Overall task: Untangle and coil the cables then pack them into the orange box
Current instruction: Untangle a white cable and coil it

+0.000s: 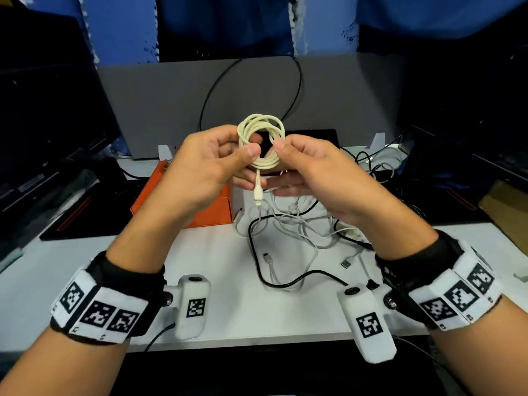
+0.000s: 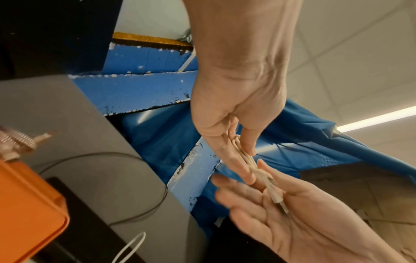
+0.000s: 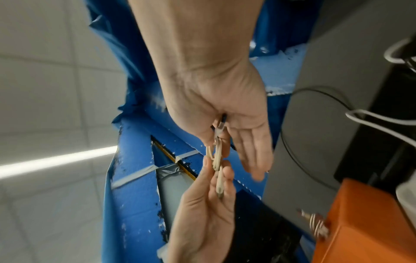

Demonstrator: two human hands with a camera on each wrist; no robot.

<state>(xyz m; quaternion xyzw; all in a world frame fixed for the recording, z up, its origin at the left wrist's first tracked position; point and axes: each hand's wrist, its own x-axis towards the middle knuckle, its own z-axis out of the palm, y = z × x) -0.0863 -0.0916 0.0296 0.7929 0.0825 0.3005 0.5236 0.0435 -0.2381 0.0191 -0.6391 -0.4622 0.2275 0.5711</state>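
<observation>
Cream coil (image 1: 261,144) pinched at its left rim by left hand (image 1: 200,172), thumb curled over the loops; pinched on the right by right hand (image 1: 308,172), other fingers straighter beneath. Held up over the tabletop (image 1: 257,310), plug end (image 1: 258,195) dangling free below. Just left and below, orange box (image 1: 183,207); to the right, tangle (image 1: 300,232) of white and black cables not yet sorted. Likely risk: loops springing open if either pinch eased, or dangling plug snagging the tangle. No readable writing; only square markers on wristbands (image 1: 100,312).
</observation>
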